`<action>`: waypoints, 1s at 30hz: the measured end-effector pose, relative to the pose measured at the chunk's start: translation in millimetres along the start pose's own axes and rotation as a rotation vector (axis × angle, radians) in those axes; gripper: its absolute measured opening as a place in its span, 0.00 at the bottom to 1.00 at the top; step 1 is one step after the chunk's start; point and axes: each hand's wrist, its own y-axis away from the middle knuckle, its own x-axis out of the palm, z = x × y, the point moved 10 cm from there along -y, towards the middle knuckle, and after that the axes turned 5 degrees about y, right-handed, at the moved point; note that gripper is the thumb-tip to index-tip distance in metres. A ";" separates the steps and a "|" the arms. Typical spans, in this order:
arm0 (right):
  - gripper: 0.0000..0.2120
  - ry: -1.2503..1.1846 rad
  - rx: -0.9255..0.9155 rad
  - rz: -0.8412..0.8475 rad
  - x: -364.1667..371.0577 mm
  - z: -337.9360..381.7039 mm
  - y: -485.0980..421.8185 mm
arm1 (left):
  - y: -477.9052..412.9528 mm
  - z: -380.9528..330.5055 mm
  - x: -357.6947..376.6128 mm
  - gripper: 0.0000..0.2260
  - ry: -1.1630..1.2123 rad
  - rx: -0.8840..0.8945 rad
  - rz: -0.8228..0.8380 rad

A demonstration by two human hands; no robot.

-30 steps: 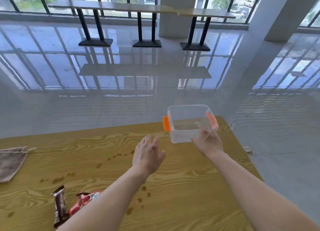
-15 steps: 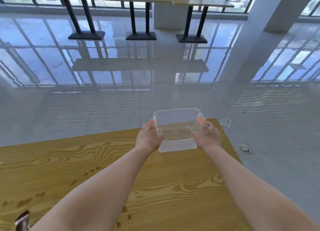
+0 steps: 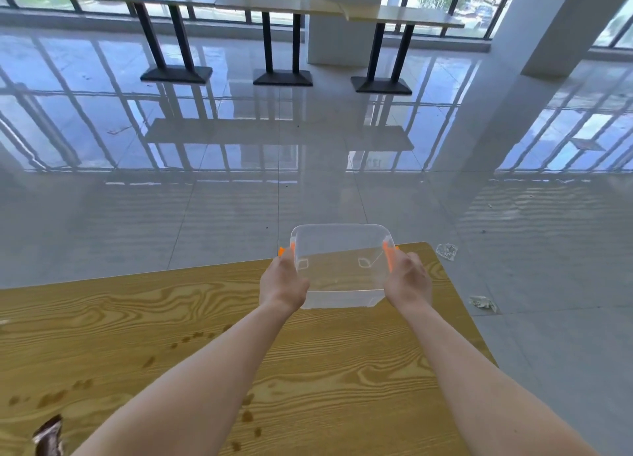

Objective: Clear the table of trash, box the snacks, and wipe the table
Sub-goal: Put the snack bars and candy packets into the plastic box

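Container (image 3: 339, 267), clear and empty, is sitting mid-frame at the worktop (image 3: 171, 318) far edge; left hand (image 3: 282, 284) and right hand (image 3: 407, 281) are gripping its orange-latched sides, probably for a balanced carry toward the snacks.

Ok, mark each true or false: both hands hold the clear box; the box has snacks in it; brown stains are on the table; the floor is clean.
1. Both hands, left hand and right hand, hold the clear box. True.
2. The box has snacks in it. False: it looks empty.
3. Brown stains mark the table. True.
4. The floor is clean. False: clear crumpled scraps lie beside the table.
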 end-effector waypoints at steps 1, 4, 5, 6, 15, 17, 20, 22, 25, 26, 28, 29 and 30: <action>0.35 -0.007 -0.009 -0.002 1.6 5.9 5.4 | 4.9 5.2 -8.8 0.25 -0.011 -0.001 -0.013; 0.31 -0.035 -0.042 -0.021 6.1 29.9 24.3 | 22.9 23.4 -39.4 0.24 -0.049 0.001 -0.058; 0.28 -0.044 -0.056 -0.030 8.1 39.8 31.3 | 30.5 30.4 -51.3 0.23 -0.045 -0.002 -0.080; 0.24 -0.054 -0.069 -0.040 9.5 50.1 38.4 | 37.8 38.4 -63.7 0.22 -0.037 -0.007 -0.105; 0.21 -0.195 -0.273 -0.022 22.2 176.0 117.9 | 121.7 132.6 -183.6 0.25 -0.006 -0.073 -0.278; 0.21 -0.212 -0.326 -0.011 29.2 210.3 139.7 | 146.4 153.9 -212.6 0.27 -0.011 -0.096 -0.311; 0.14 -0.207 -0.415 0.037 49.3 260.2 172.7 | 186.8 188.9 -255.7 0.25 -0.012 -0.130 -0.388; 0.19 -0.228 -0.468 0.054 58.9 294.2 199.2 | 216.9 213.6 -284.1 0.22 -0.022 -0.152 -0.448; 0.23 -0.241 -0.547 0.078 75.7 343.4 241.3 | 264.3 251.5 -323.7 0.18 -0.037 -0.207 -0.520; 0.21 -0.232 -0.575 0.089 83.3 358.0 255.3 | 280.3 264.2 -334.6 0.19 -0.042 -0.232 -0.534; 0.14 -0.228 -0.622 0.133 100.4 384.9 284.0 | 312.8 291.5 -353.8 0.19 -0.048 -0.304 -0.558; 0.10 -0.242 -0.637 0.168 109.4 396.7 298.4 | 328.5 305.3 -362.1 0.18 -0.044 -0.345 -0.567; 0.10 -0.253 -0.652 0.210 118.1 407.3 312.6 | 343.2 318.4 -369.4 0.19 -0.037 -0.385 -0.576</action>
